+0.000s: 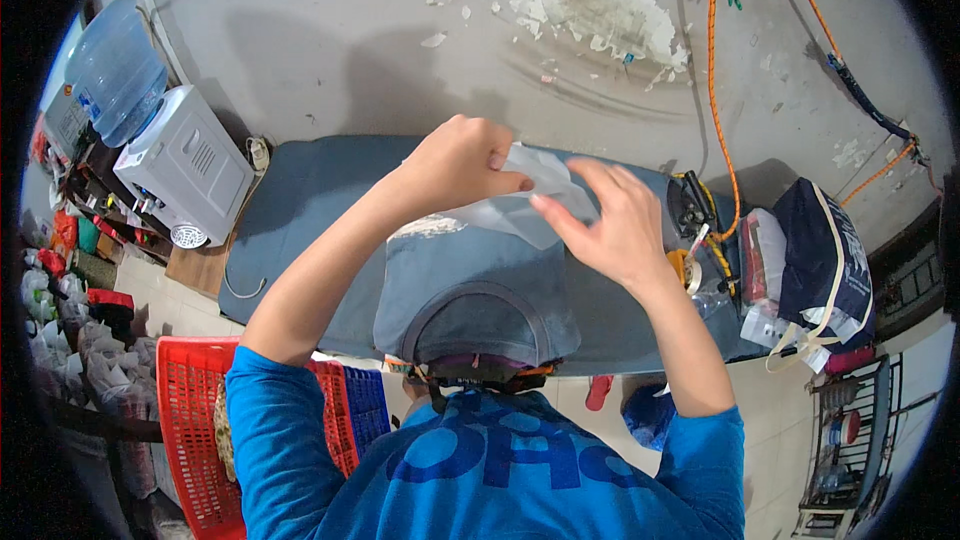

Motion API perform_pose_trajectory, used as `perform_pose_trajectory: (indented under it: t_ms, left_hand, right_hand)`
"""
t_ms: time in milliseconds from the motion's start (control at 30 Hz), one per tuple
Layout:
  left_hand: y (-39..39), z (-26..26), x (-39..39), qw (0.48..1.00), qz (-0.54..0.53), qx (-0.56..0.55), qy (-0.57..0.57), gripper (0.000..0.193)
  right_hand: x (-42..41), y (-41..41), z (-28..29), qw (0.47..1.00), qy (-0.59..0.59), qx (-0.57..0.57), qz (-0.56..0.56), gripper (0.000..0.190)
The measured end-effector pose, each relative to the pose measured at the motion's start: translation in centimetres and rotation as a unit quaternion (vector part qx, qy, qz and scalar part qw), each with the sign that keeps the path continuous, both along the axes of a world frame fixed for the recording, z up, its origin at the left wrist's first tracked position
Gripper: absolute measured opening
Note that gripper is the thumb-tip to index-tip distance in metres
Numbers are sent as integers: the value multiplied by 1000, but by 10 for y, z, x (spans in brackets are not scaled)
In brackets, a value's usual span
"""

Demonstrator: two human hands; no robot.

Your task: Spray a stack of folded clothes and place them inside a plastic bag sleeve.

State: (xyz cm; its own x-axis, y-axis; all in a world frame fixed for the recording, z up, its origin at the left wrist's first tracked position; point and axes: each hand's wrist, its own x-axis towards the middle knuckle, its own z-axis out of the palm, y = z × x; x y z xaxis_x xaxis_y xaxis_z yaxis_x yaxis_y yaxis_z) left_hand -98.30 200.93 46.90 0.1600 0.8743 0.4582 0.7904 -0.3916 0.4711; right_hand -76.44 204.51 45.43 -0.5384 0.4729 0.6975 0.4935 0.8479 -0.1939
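A thin, translucent white sheet (529, 214) hangs beneath my hands over the padded, blue-grey covered board. Its upper edge is gripped by my left hand (476, 165), whose fingers are curled with the thumb pointing right. To the right, my right hand (619, 221) has its thumb and fingers apart, close to the sheet; whether it touches the sheet cannot be told. Below them a folded blue-grey garment (480, 277) lies on the board (300, 210), its curved neckline towards me and a pale patch at its upper left.
Right of my hands stand a clothes iron (686, 206), a tape roll (693, 277) and a navy bag (814, 262); an orange cord (712, 90) hangs there. A white water dispenser (187, 161) is at left, above a red plastic basket (176, 405). A wall borders the board's far edge.
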Motion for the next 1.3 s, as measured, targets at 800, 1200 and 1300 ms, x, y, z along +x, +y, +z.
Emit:
perform_pose_trajectory:
  t_ms: [800, 1200, 1300]
  left_hand:
    - [23, 29, -142, 896, 423, 61, 119, 36]
    - [71, -20, -208, 862, 432, -168, 203, 20]
    - [89, 7, -216, 871, 453, -181, -60, 19]
  right_hand:
    - [-78, 103, 58, 961, -222, 56, -153, 24]
    - [-95, 204, 18, 899, -354, 15, -259, 19]
    - [-108, 216, 42, 928, -202, 32, -310, 15]
